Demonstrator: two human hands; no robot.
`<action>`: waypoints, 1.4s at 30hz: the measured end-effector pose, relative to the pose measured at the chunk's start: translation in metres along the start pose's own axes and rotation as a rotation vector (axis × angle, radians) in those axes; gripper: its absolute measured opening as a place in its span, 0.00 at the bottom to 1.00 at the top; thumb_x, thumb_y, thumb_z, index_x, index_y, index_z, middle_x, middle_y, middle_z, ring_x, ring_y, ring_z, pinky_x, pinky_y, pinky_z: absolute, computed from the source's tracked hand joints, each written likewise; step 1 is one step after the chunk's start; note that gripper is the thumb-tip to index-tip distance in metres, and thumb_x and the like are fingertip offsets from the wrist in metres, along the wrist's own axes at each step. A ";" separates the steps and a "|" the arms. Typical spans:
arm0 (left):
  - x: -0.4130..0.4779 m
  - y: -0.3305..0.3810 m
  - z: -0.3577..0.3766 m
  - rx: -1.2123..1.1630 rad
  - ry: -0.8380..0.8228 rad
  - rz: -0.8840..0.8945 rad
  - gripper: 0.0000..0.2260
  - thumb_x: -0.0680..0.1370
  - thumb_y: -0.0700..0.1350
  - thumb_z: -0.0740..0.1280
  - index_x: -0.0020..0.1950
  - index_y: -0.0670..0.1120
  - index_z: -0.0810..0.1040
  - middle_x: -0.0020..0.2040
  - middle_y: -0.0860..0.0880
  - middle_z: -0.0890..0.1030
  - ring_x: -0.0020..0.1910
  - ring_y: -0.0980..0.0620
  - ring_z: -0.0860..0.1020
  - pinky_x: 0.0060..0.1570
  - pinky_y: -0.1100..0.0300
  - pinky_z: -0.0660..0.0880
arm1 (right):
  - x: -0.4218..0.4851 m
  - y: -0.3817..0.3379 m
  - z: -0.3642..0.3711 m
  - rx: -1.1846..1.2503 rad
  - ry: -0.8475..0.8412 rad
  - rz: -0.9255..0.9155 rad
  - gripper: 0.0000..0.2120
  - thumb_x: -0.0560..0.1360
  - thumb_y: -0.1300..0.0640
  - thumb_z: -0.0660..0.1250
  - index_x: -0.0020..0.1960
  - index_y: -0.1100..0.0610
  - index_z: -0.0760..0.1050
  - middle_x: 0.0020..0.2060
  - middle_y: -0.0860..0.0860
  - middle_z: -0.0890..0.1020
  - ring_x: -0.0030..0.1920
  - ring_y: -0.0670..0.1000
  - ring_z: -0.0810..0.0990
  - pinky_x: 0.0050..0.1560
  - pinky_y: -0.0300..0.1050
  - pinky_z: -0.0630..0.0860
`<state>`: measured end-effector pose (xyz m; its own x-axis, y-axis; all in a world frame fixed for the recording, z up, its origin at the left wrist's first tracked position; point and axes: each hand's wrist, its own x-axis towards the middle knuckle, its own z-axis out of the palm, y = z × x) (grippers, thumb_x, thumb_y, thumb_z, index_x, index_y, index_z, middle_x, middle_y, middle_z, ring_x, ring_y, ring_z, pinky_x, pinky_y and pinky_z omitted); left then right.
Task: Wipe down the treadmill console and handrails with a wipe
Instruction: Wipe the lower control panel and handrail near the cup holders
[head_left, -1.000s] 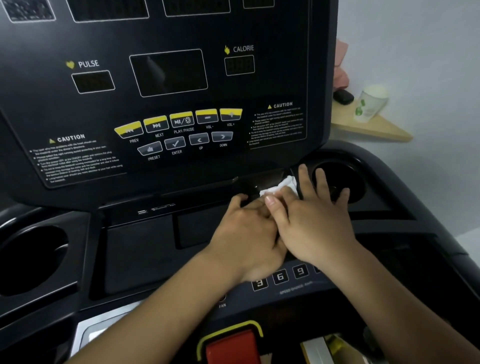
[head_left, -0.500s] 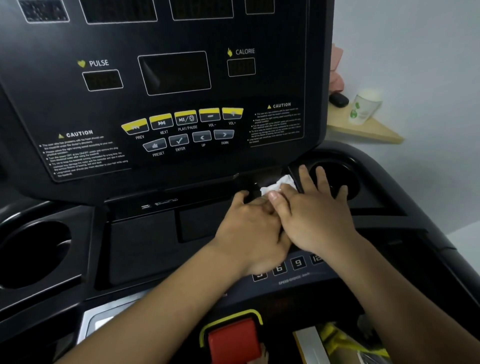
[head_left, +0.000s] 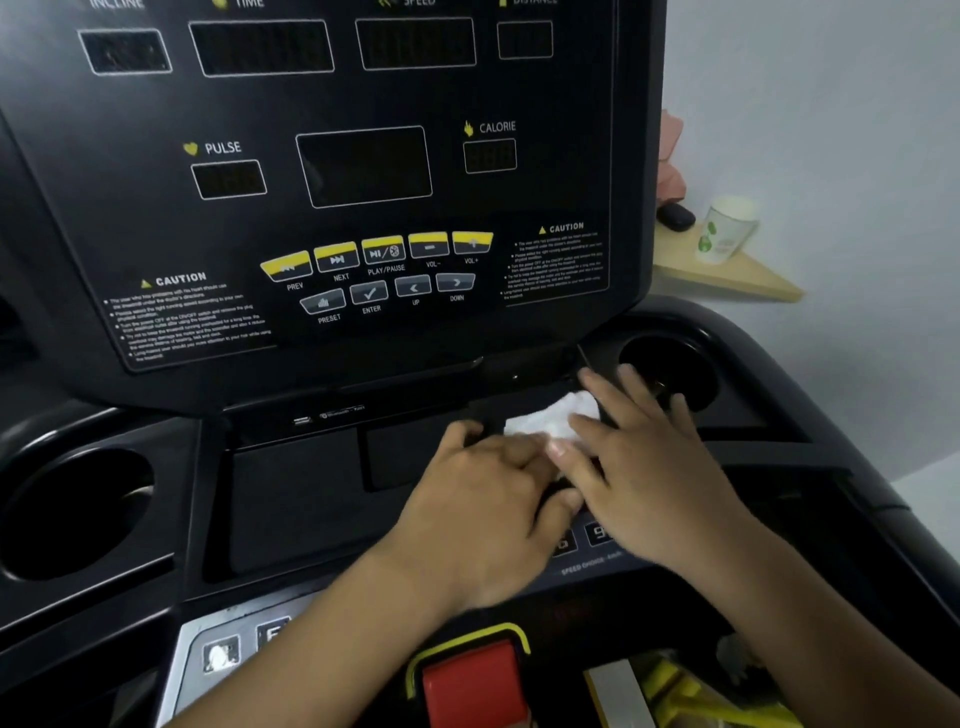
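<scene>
Two hands: left hand (head_left: 483, 509) curls round the crumpled white wipe (head_left: 550, 418), right hand (head_left: 649, 467) presses it flat-fingered.
Around: glossy black console (head_left: 363, 338), round cup holder (head_left: 670, 364) just beside.

Console face (head_left: 363, 93) is glossy black plastic, smooth enough to catch reflections. The tray (head_left: 296, 499) below it looks more matt. Cup holder (head_left: 724, 358) rim is shiny black plastic too. The wipe (head_left: 550, 418) is white, crumpled and soft, paper or thin cloth, can't tell. Stop button (head_left: 470, 680) is smooth red plastic. Corner shelf (head_left: 727, 283) is pale matt wood, with a paper cup (head_left: 724, 228) on it.
</scene>
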<state>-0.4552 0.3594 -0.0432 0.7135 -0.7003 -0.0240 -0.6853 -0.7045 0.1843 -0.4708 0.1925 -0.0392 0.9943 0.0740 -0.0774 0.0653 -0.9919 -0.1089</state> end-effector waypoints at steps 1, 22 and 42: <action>0.000 -0.002 -0.002 0.002 0.001 -0.005 0.28 0.79 0.62 0.40 0.67 0.56 0.72 0.62 0.56 0.75 0.60 0.56 0.73 0.67 0.52 0.58 | -0.003 0.000 0.000 -0.005 0.005 -0.059 0.38 0.75 0.37 0.31 0.71 0.50 0.68 0.77 0.45 0.56 0.77 0.47 0.45 0.75 0.59 0.40; 0.000 0.003 0.003 0.012 0.048 0.015 0.22 0.81 0.54 0.46 0.63 0.48 0.75 0.67 0.45 0.77 0.66 0.50 0.72 0.65 0.51 0.65 | -0.022 -0.001 0.002 -0.027 -0.125 -0.177 0.31 0.76 0.44 0.38 0.72 0.52 0.64 0.75 0.48 0.64 0.74 0.43 0.59 0.75 0.62 0.40; 0.002 -0.008 0.009 -0.029 -0.084 -0.060 0.31 0.80 0.62 0.36 0.80 0.50 0.51 0.80 0.51 0.53 0.78 0.55 0.44 0.75 0.45 0.39 | 0.000 0.005 -0.007 0.037 -0.149 -0.175 0.31 0.79 0.38 0.33 0.76 0.47 0.58 0.76 0.43 0.59 0.75 0.38 0.50 0.75 0.58 0.39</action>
<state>-0.4499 0.3624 -0.0540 0.7375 -0.6649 -0.1182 -0.6362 -0.7427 0.2088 -0.4700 0.1864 -0.0331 0.9444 0.2620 -0.1989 0.2302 -0.9583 -0.1697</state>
